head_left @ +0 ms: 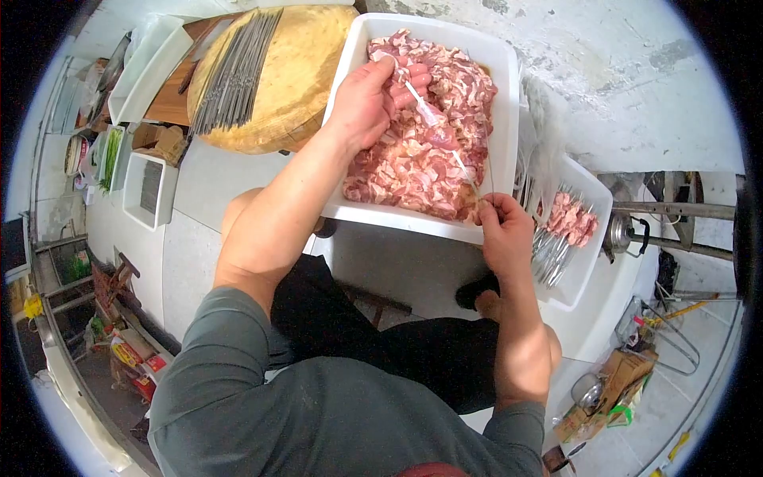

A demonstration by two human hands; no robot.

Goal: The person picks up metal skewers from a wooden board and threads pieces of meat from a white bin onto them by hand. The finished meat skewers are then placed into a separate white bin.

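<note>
A white tub (502,143) of cut raw meat (413,171) lies in front of me. A thin metal skewer (462,165) runs slantwise over the meat, with a darker piece of meat (442,137) partway along it. Its lower end is pinched between the thumb and fingers of my right hand (506,226), at the tub's near right corner. My left hand (372,99) is palm up over the meat, thumb and fingers closed around a small pale meat piece (391,59) at the skewer's upper end.
Many bare skewers (238,71) lie on a round wooden block (314,71) at the left. Loaded meat skewers (568,222) rest in a white tray (584,270) at the right. A small white bin (163,195) stands farther left, a metal kettle (618,234) at far right.
</note>
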